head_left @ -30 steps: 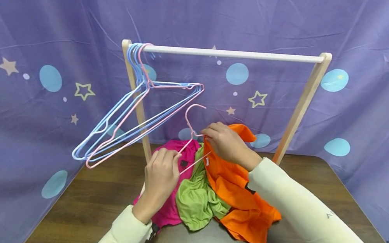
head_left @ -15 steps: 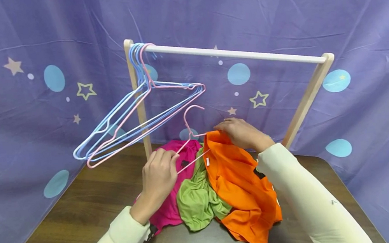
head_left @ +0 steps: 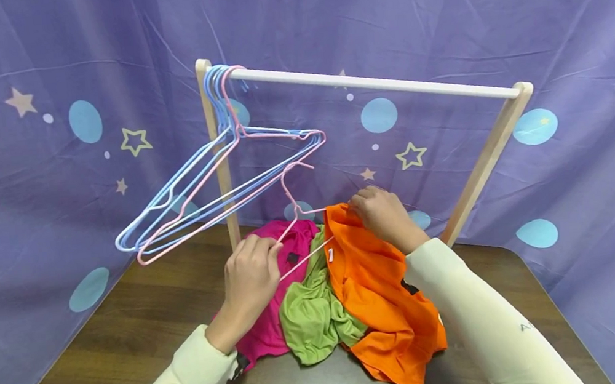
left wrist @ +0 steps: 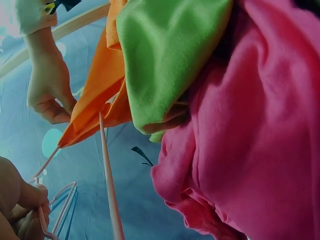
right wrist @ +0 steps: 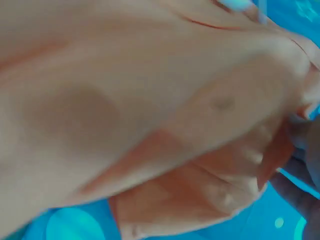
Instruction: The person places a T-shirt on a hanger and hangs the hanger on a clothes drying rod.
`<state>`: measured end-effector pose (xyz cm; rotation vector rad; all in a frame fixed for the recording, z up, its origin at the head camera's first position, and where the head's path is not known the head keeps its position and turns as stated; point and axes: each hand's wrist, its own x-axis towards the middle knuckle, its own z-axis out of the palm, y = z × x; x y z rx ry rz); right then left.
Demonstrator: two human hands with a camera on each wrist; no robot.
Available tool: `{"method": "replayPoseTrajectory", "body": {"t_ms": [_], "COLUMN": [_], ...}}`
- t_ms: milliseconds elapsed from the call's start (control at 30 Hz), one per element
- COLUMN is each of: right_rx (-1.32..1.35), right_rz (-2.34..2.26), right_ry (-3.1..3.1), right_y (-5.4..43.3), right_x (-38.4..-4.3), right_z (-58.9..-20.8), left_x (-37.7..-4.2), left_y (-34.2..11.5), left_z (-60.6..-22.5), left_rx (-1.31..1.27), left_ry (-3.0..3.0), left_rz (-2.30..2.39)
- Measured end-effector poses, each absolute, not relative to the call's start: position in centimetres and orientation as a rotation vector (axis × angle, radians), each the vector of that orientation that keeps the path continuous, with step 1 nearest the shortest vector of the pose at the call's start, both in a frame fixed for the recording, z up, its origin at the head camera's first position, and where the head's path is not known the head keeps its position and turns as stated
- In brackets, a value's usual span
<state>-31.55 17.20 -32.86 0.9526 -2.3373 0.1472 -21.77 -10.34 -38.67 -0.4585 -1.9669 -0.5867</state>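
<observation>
The left hand [head_left: 251,271] is turned back-up, the forearm reaching in from the lower left and angled up to the wrist. Its fingers are curled round one sloping arm of the pink hanger [head_left: 296,209], and the left wrist view shows thumb and fingers closed on the wire. The hanger is in front of the rack [head_left: 381,86], its hook upward, with its far arm running into the orange cloth [head_left: 371,278].

The right hand [head_left: 383,212] comes in from the lower right, wrist bent inward, fingers curled and pinching the top edge of the orange cloth. From there the cloth drapes down to the table [head_left: 131,320], beside the green cloth [head_left: 314,324] and the magenta cloth [head_left: 267,329].

A small white tag [head_left: 331,254] shows near the orange edge, too small to read. On the right sleeve [head_left: 485,304] is dark lettering that seems to start with "A"; the remainder is illegible. A dark patch [head_left: 292,258] on the magenta cloth bears nothing legible.
</observation>
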Motion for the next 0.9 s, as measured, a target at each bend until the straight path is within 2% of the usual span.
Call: {"method": "replayPoseTrajectory", "body": {"t_ms": [333,567,900], "right_rx": [0.816,0.832,0.930], "right_rz": [0.313,0.388,0.443], "right_ry": [-2.131,-2.148,-2.176], "right_y": [15.4,14.5,16.0], "right_x": [-30.0,-29.0,-30.2], "right_z": [-34.9,-35.9,-34.5], "left_x": [-21.8,-22.0,-22.1], "left_y": [-9.9,-9.5,-9.7], "left_z": [-38.6,-38.6,-38.7], "left_rx": [-0.396,-0.393,-0.445], "left_ry": [-1.970,-1.982,-1.949], "left_rz": [-0.652,-0.678,-0.643]}}
